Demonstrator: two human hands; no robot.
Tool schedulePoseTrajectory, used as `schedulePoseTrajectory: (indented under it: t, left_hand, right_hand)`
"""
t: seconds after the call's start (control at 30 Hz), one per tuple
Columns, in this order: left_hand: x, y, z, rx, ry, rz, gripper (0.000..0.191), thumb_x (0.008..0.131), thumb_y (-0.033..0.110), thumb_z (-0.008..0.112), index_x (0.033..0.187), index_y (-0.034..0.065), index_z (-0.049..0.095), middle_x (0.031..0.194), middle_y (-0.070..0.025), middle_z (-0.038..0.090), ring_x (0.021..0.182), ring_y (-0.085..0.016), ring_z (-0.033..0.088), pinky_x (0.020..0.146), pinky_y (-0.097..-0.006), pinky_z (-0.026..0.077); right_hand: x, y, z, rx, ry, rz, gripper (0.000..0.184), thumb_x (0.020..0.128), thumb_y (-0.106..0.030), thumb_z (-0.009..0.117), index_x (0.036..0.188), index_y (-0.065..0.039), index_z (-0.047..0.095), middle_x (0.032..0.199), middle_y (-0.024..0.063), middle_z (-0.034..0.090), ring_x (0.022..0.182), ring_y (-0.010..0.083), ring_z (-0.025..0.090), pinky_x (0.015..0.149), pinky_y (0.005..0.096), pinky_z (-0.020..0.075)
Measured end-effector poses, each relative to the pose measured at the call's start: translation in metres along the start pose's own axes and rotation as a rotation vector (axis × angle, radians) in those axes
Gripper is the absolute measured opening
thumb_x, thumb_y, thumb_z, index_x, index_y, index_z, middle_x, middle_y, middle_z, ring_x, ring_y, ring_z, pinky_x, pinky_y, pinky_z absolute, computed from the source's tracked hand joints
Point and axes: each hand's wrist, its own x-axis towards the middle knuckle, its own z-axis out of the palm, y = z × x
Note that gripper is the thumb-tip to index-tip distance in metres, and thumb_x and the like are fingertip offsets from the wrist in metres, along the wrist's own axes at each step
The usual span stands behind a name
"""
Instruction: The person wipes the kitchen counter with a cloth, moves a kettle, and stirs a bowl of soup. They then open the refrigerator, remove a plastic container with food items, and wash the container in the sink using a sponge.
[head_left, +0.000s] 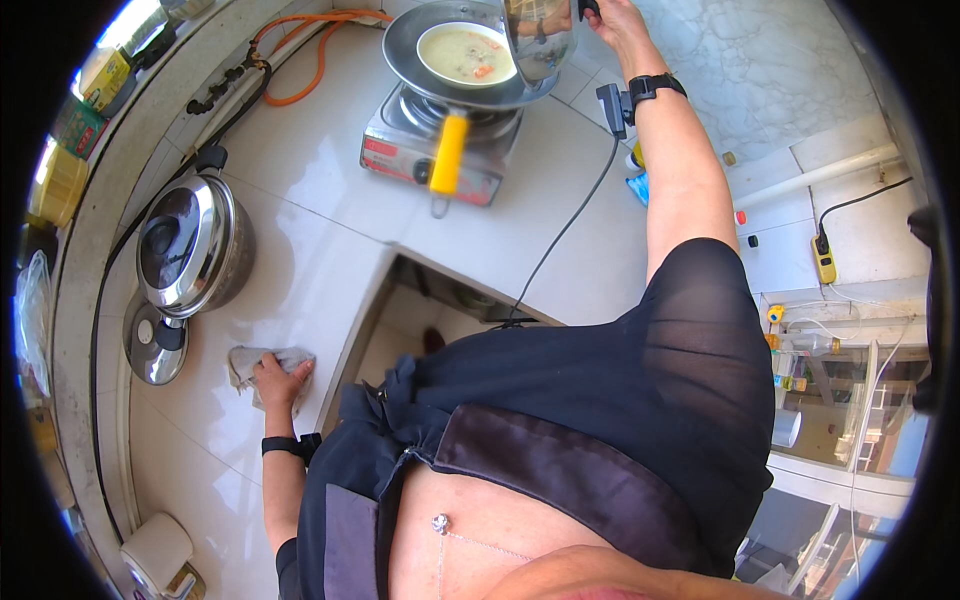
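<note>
My right hand grips the black knob of a glass lid, which is tilted on edge over the right side of a metal pan. In the pan sits a white bowl of pale yellow, creamy-looking food with orange pieces. The pan's yellow handle extends towards me. Beneath it stands a portable gas stove on the white tiled counter. My left hand grasps a crumpled grey cloth lying on the counter at the left.
A lidded steel pot stands at the left, beside another glass lid. An orange hose curves behind the stove. The counter has a rectangular opening near my body. A black cable runs from my right wrist. A paper roll sits lower left.
</note>
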Motion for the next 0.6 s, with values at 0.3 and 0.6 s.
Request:
schedulePoseTrajectory:
  t: [0.3, 0.6]
  left_hand:
    - [0.0004, 0.0020, -0.0005, 0.020, -0.009, -0.007, 0.085, 0.064, 0.055, 0.084, 0.122, 0.0032, 0.049, 0.120, -0.0267, 0.052, 0.108, -0.044, 0.056, 0.092, -0.0460, 0.049]
    - [0.0012, 0.0006, 0.0011, 0.012, 0.002, -0.002, 0.084, 0.065, 0.053, 0.085, 0.122, 0.0022, 0.050, 0.120, -0.0275, 0.053, 0.108, -0.044, 0.056, 0.092, -0.0456, 0.049]
  right_hand:
    - [-0.0014, 0.0026, 0.0022, 0.048, 0.047, 0.017, 0.018, 0.097, -0.016, 0.055, 0.114, -0.011, 0.056, 0.079, 0.0058, 0.061, 0.056, 0.0137, 0.054, 0.043, 0.0236, 0.0433]
    - [0.0001, 0.0046, 0.0008, -0.023, 0.004, -0.004, 0.011, 0.097, -0.017, 0.054, 0.106, -0.011, 0.058, 0.077, 0.0041, 0.060, 0.055, 0.0129, 0.054, 0.041, 0.0229, 0.0431]
